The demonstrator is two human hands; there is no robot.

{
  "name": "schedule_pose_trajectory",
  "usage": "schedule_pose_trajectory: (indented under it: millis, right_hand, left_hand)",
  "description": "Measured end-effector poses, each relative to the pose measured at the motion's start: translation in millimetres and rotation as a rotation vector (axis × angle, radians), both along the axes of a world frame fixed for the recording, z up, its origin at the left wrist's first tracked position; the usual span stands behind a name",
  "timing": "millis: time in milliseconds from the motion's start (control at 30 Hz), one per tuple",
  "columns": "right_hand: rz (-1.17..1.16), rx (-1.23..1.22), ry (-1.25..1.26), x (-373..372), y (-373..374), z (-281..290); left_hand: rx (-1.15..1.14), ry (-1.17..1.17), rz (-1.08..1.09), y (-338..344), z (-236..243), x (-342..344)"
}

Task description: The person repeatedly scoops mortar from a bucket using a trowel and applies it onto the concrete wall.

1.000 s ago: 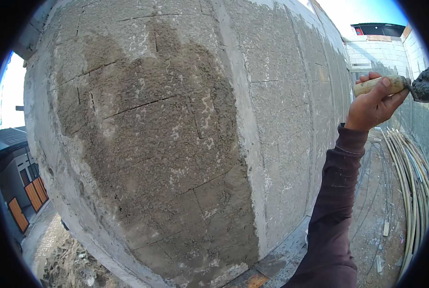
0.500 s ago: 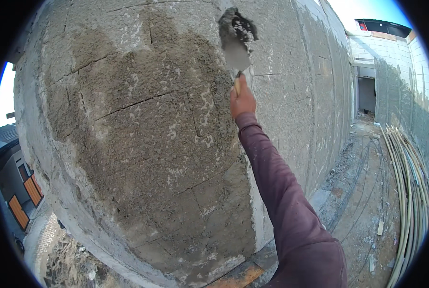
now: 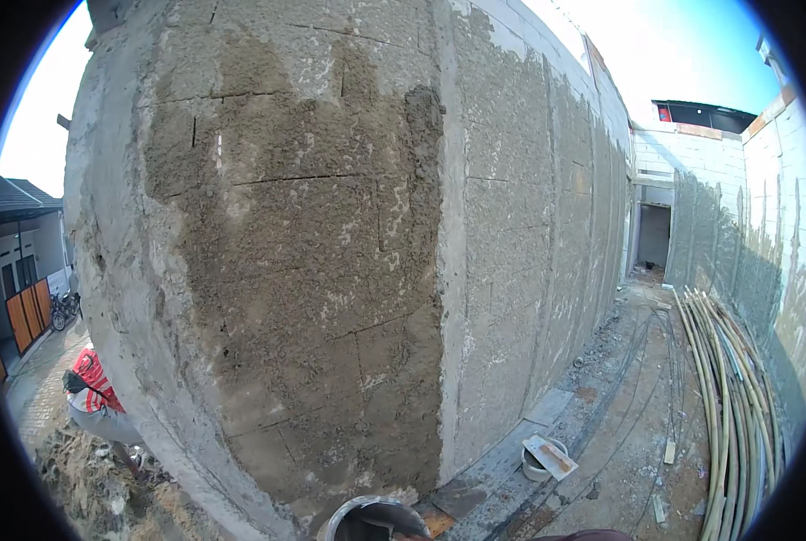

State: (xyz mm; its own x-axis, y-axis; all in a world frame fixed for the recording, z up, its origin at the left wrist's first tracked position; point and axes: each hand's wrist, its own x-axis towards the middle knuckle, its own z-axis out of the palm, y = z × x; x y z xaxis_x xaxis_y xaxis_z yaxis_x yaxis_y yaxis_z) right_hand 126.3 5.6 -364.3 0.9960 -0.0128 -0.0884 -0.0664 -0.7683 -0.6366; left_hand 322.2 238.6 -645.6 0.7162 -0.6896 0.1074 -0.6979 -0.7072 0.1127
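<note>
The rough grey wall (image 3: 502, 225) faces me, with a damp, darker patch of mortar (image 3: 322, 298) and fresh lumpy mortar (image 3: 421, 126) along its upper right edge. At the bottom edge is a round bucket (image 3: 376, 501), its inside in shadow. A sliver of skin that looks like my right hand (image 3: 408, 536) shows at the bucket, with a dark sleeve to its right; its fingers and anything in them are hidden. My left hand is out of view. Another bucket (image 3: 534, 469) stands at the wall's foot with a flat board (image 3: 550, 453) across it.
A narrow passage runs right to a doorway (image 3: 654, 236), with long poles (image 3: 728, 406) along the right wall, loose wires and scraps on the ground. At lower left a person in red and white (image 3: 96, 397) bends by a rubble heap (image 3: 87, 478), near houses and bicycles.
My right arm has swung from the upper wall down to the bottom edge. Lumpy mortar now marks the patch's upper right. The view has shifted, bringing both buckets and the other person in.
</note>
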Motion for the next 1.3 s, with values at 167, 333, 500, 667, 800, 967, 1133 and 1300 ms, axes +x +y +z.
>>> schedule_pose_trajectory:
  millis: [167, 333, 500, 667, 800, 967, 1133, 1300]
  right_hand:
    - [-0.390, -0.205, 0.101, -6, 29, 40]
    - [-0.429, -0.230, 0.159, -22, 50, -53]
    - [-0.320, -0.197, 0.200, -34, 34, 14]
    - [-0.425, -0.241, 0.264, -32, 22, -40]
    - [-0.601, -0.190, 0.101, -20, -18, 13]
    - [-0.534, 0.306, 0.505, -17, -35, -18]
    - [-0.334, 0.941, 0.541, -33, -1, -60]
    - [-0.417, 1.584, 0.319, -17, 57, -93]
  left_hand:
    - [-0.486, 0.527, 0.184, -12, 64, -49]
    - [-1.042, 0.811, 0.065, 4, 205, -78]
    - [-1.004, 0.721, -0.012, -1, 292, -90]
    - [-1.030, 0.713, -0.011, -13, 296, -96]
    - [-1.067, 0.614, -0.028, -18, 291, -118]
    - [-1.005, 0.722, -0.003, -13, 299, -126]
    - [-0.986, 0.709, -0.130, 9, 302, -100]
    - [-0.854, 0.876, -0.015, 0, 307, -113]
